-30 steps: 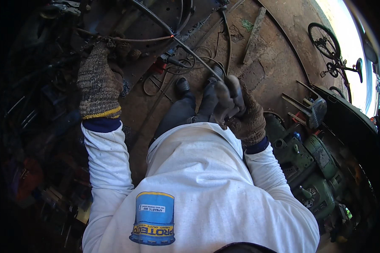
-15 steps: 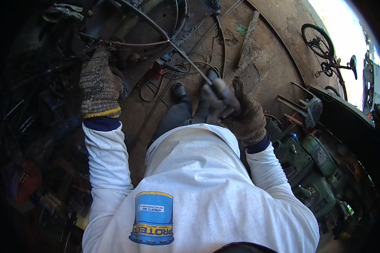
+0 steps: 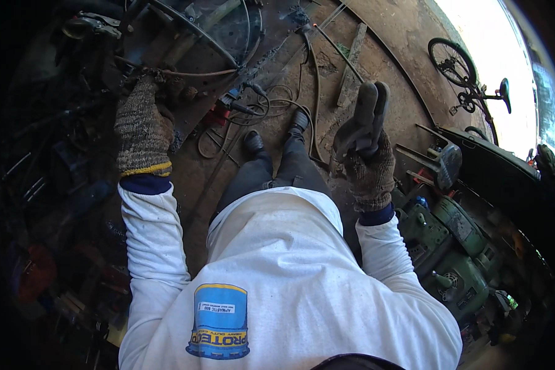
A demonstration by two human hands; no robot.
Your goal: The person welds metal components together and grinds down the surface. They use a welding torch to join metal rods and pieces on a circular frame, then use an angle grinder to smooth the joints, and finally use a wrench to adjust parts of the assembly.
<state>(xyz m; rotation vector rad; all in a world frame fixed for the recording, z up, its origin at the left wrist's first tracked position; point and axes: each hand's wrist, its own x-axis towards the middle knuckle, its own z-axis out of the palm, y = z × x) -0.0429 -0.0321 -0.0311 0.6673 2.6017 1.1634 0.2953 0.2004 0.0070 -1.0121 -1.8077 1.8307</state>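
My right hand (image 3: 371,172), in a brown knitted glove, is closed around a grey welding electrode holder (image 3: 367,111). A thin welding rod (image 3: 339,50) runs up and left from its jaws, its tip glowing red. My left hand (image 3: 145,120), in a similar glove with a yellow cuff edge, is closed at a thin brown metal rod (image 3: 200,74); its fingertips are partly hidden in the dark clutter. That rod's right end meets a curved metal bar (image 3: 197,32) over a dark metal plate with holes.
A blue and red power tool (image 3: 223,108) lies by my feet among looped cables (image 3: 277,102). A wooden plank (image 3: 351,65) rests on the floor. At right are green machine housings (image 3: 459,265), a grey stool-like object (image 3: 447,163) and a bicycle (image 3: 465,77). Locking pliers (image 3: 95,23) lie far left.
My right hand has swung the holder and welding rod up and right, away from where the brown rod meets the curved bar. The left hand has stayed nearly in place.
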